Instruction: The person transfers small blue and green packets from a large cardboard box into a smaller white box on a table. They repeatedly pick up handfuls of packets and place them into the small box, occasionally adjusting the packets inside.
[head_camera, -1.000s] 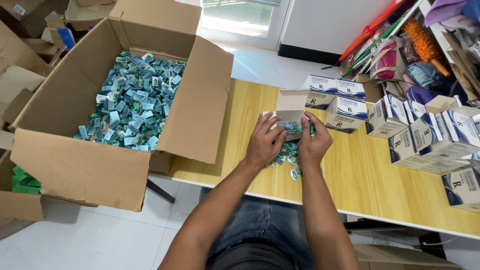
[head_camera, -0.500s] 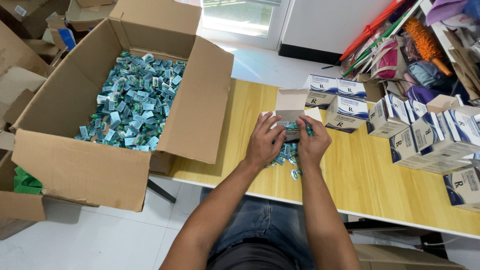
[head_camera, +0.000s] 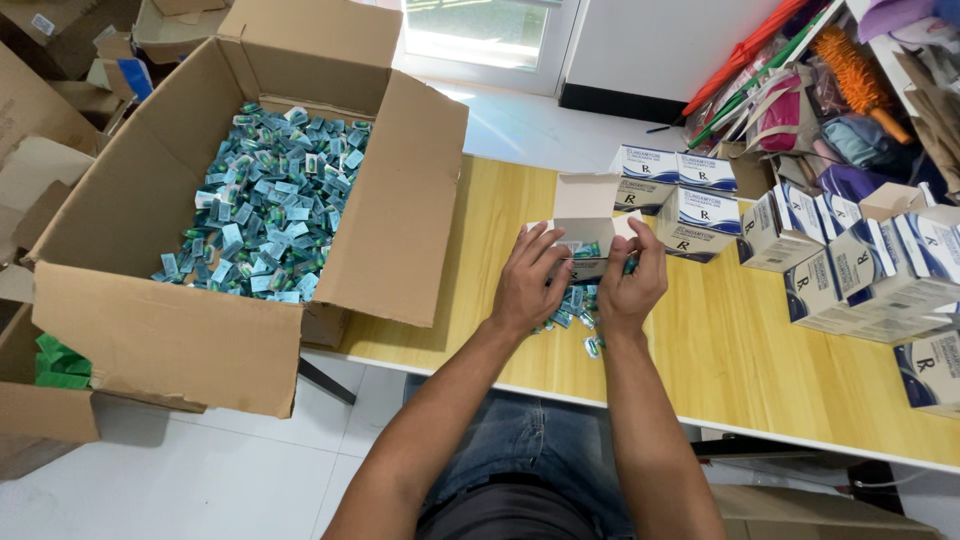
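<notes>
At the left of the frame sits a big cardboard box (head_camera: 190, 300), full of little blue-green packets (head_camera: 270, 200). It has not moved since half a second ago. In the middle, the left hand (head_camera: 528, 280) and the right hand (head_camera: 630, 282) both hold a small white carton (head_camera: 588, 222) with its flap up, on the yellow bench (head_camera: 720, 350). The fingers are curled close around it, much as before. A few loose packets (head_camera: 575, 305) lie under the hands, in the same spot. At the right stand more white and blue cartons (head_camera: 860, 265), just where they were.
</notes>
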